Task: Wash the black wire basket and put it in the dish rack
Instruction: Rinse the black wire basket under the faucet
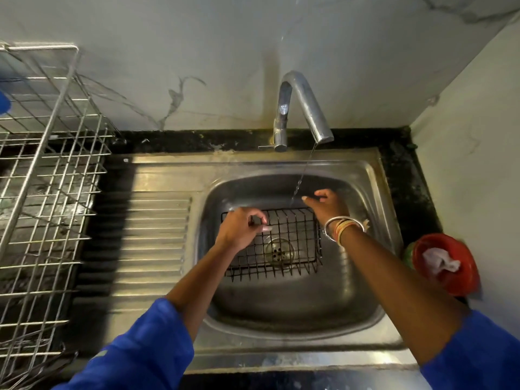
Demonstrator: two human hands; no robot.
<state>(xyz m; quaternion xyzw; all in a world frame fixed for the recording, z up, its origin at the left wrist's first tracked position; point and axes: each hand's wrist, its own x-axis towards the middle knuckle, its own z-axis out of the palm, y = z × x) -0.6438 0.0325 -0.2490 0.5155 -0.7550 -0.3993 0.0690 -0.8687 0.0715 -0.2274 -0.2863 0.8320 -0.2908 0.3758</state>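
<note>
Black wire basket (284, 243) lies in the sink (281, 308), over the drain. The left hand (242, 228) curls its fingers round the basket's left rim. The right hand (327, 205) is at its far right corner, under a thin stream from the tap (295, 108); whether it grips is unclear. A dish rack (39, 153) stands at the left.

The black wire basket (298, 220) is rectangular, with a grid bottom and low walls. It sits opening up in the sink (281, 302), over the drain (279, 249); the left hand (239, 229) grips its far rim. The silver wire dish rack (53, 175) stands well apart at the left.
</note>
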